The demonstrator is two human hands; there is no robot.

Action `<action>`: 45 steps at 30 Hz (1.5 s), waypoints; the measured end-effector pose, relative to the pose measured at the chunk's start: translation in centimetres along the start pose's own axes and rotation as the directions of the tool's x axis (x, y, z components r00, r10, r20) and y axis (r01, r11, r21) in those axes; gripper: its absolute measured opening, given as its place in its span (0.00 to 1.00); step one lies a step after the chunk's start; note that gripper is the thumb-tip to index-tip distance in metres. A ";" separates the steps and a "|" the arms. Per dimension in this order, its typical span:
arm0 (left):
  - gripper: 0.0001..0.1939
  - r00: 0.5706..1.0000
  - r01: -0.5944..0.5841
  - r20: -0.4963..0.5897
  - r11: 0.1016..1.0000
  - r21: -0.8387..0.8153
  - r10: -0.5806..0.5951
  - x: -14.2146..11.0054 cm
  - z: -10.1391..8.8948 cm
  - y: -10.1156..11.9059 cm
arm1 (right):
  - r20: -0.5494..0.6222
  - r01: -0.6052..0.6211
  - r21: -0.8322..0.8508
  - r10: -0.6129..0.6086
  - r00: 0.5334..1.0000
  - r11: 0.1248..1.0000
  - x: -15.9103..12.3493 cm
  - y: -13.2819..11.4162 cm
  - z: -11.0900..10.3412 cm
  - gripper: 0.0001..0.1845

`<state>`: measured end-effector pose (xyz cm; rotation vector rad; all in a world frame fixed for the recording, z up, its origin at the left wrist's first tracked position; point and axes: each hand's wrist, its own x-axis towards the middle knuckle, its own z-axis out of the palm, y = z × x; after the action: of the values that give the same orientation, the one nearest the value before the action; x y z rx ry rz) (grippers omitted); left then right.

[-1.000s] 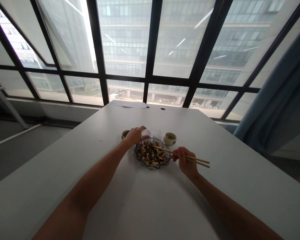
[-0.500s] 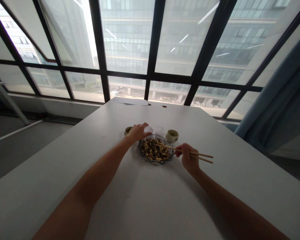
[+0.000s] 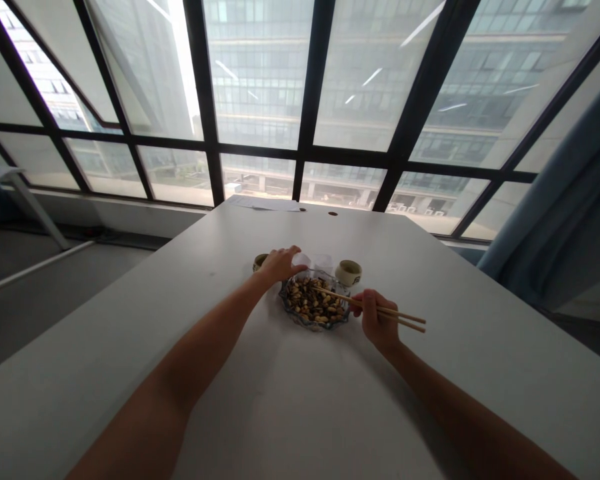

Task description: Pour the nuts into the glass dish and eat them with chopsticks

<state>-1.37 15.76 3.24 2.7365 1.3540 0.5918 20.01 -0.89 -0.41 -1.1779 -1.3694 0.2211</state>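
Note:
A glass dish (image 3: 314,323) full of mixed nuts or beans sits mid-table. My right hand (image 3: 375,319) is closed on a pair of wooden chopsticks (image 3: 405,319); their tips reach into the dish from the right. My left hand (image 3: 280,263) rests with curled fingers on the dish's far left rim, touching a clear plastic container (image 3: 319,262) behind it. A small cup (image 3: 349,272) stands at the dish's far right. Another small cup (image 3: 259,261) peeks out left of my left hand.
The white table (image 3: 300,400) runs to a tall black-framed window (image 3: 305,100). Papers (image 3: 263,203) lie at the far edge near two cable holes. A blue curtain (image 3: 565,213) hangs on the right. Grey floor lies to the left.
The view shifted slightly; the chopstick tips stay over the dish and moved a little. My left hand keeps its place on the rim.

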 end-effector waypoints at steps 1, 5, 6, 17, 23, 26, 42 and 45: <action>0.28 1.000 -0.001 0.002 1.000 -0.001 0.001 0.0 0.0 0.0 | -0.006 0.001 0.003 -0.001 1.000 1.000 0.0 0.0 0.0 0.30; 0.28 1.000 0.006 0.015 1.000 0.009 -0.007 0.0 -0.2 0.1 | 0.010 0.036 -0.032 -0.035 0.999 0.999 0.0 0.0 -0.1 0.30; 0.28 1.000 0.006 0.016 1.000 0.012 -0.007 0.1 -0.2 0.1 | 0.022 0.047 -0.046 -0.046 0.999 0.998 0.0 0.1 -0.1 0.30; 0.29 1.000 0.007 0.000 1.000 0.015 -0.007 0.2 0.2 -0.1 | -0.011 0.033 -0.010 -0.034 0.999 0.999 0.3 0.8 -0.1 0.30; 0.27 1.000 0.007 -0.009 1.000 0.004 -0.006 -0.1 0.0 0.0 | -0.010 -0.010 0.066 0.010 1.000 0.998 0.7 0.7 -0.3 0.31; 0.27 1.000 0.015 -0.019 1.000 0.001 -0.015 0.0 0.0 0.0 | 0.031 0.006 0.062 -0.008 0.999 0.998 0.7 0.3 -0.1 0.32; 0.28 1.000 0.023 -0.009 0.999 -0.036 -0.023 0.1 -0.1 0.2 | -0.126 -0.199 0.209 0.229 0.965 0.957 1.1 1.0 0.2 0.35; 0.28 1.000 0.023 -0.019 0.999 -0.038 -0.023 0.2 0.1 0.1 | -0.133 -0.204 0.213 0.235 0.963 0.956 1.0 0.9 0.1 0.36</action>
<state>-1.14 15.86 3.19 2.6889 1.3619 0.6369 20.59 0.29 -0.44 -1.1537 -1.0518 0.4055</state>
